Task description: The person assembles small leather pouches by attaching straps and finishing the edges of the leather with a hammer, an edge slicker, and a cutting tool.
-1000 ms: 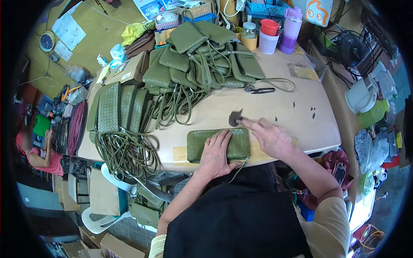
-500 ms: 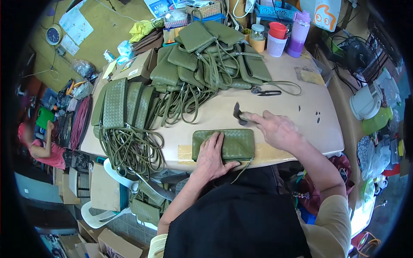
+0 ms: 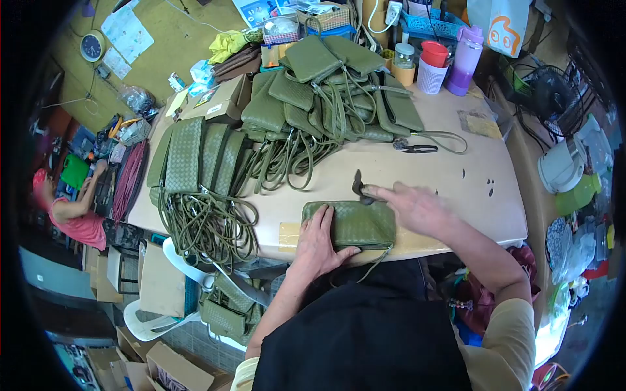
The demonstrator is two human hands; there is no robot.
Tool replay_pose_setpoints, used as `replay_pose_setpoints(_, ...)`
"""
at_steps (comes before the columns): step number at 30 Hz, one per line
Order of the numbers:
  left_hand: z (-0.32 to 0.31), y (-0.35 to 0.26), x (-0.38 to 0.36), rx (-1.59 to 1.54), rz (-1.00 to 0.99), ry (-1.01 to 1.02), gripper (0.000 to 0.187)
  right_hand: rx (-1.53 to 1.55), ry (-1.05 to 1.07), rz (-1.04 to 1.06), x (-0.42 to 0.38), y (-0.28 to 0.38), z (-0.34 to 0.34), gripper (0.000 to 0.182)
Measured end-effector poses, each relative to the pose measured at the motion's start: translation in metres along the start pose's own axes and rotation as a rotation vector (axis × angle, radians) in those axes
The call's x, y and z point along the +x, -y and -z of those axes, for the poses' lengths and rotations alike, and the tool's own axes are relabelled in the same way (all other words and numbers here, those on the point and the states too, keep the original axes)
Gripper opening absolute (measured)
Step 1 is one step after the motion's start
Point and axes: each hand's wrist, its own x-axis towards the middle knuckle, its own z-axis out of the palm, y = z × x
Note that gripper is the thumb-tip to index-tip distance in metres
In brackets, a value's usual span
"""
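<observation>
A green woven-pattern zip pouch (image 3: 365, 225) lies flat at the table's front edge, its thin strap hanging off the right end. My left hand (image 3: 317, 241) rests on the pouch's left part, fingers stretched out and thumb spread along the lower edge. Closed around a small dark-headed hammer (image 3: 359, 187) is my right hand (image 3: 417, 207), slightly blurred. The hammer's head is at the pouch's upper edge; whether it touches cannot be made out. The handle is mostly hidden in my fingers.
Similar green pouches form a big heap (image 3: 326, 91) at the back and a stack (image 3: 189, 156) with tangled straps at left. Dark nippers (image 3: 417, 149) lie behind my right hand. A purple bottle (image 3: 465, 62) stands back right. A person (image 3: 75, 212) works at far left.
My right hand has lowered the hammer toward the pouch's upper edge. My left hand stays on the pouch. The whole view has shifted slightly, and the person at left has moved an arm.
</observation>
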Motion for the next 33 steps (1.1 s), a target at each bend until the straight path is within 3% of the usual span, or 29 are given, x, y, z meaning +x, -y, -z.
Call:
replay_pose_setpoints(2, 0.005, -0.007, -0.001, 0.052, 0.009, 0.016, 0.105, -0.097, 0.117, -0.096, 0.007, 0.023, 0.034, 0.055)
replay_pose_setpoints(7, 0.008, -0.011, -0.007, 0.223, -0.001, -0.034, 0.106, 0.017, 0.127, -0.051, 0.016, 0.028, -0.003, 0.057)
replay_pose_setpoints(11, 0.004, 0.001, -0.009, 0.115, -0.032, -0.061, 0.103, -0.066, 0.158, -0.035, 0.028, 0.043, 0.033, 0.057)
replay_pose_setpoints(14, 0.004, 0.010, -0.009, 0.055, -0.030, -0.068, 0.100, 0.007, 0.182, 0.019, 0.034, 0.043, -0.001, 0.057)
replay_pose_setpoints(18, 0.008, 0.010, -0.012, 0.038, -0.046, -0.049, 0.094, -0.065, 0.244, 0.032, 0.038, 0.048, 0.012, 0.057)
replay_pose_setpoints(20, 0.008, 0.007, -0.013, 0.072, -0.046, -0.080, 0.092, 0.012, 0.086, 0.047, 0.044, 0.057, 0.019, 0.056)
replay_pose_setpoints(23, 0.005, 0.004, -0.021, 0.060, -0.018, -0.128, 0.089, 0.022, 0.132, 0.087, 0.047, 0.038, -0.023, 0.054)
replay_pose_setpoints(27, -0.005, 0.012, -0.027, 0.002, -0.023, -0.224, 0.085, -0.122, 0.201, 0.021, 0.061, 0.051, 0.021, 0.052)
replay_pose_setpoints(29, -0.009, 0.018, -0.028, -0.002, -0.024, -0.219, 0.084, 0.054, 0.092, 0.072, 0.067, 0.058, 0.023, 0.050)
replay_pose_setpoints(33, -0.008, 0.017, -0.031, 0.080, -0.020, -0.172, 0.080, 0.100, 0.149, 0.189, 0.076, 0.056, -0.026, 0.049)
